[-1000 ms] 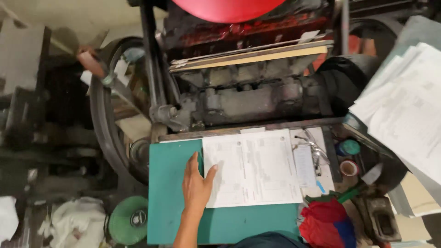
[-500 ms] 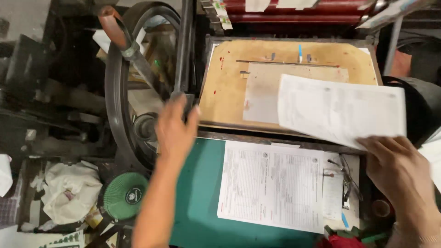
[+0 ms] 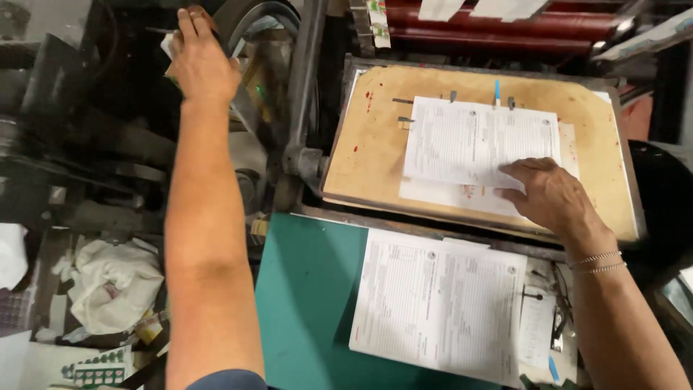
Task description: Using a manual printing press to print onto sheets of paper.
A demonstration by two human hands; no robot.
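Right hand lies flat, fingers together, on a printed white sheet on the tan board; left hand grips a lever.

Landmark: green flat surface.
Sticker sheet: white sheet with rows of small green labels, lower left of the surface.
Tag strip: narrow white-and-green printed strip, far above the surface.

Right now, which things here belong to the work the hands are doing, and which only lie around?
In use:
- printed sheet under the right hand
- tan board
- machine lever, gripped by the left hand
- stack of printed sheets

Lying about:
- crumpled white rag
- red rollers
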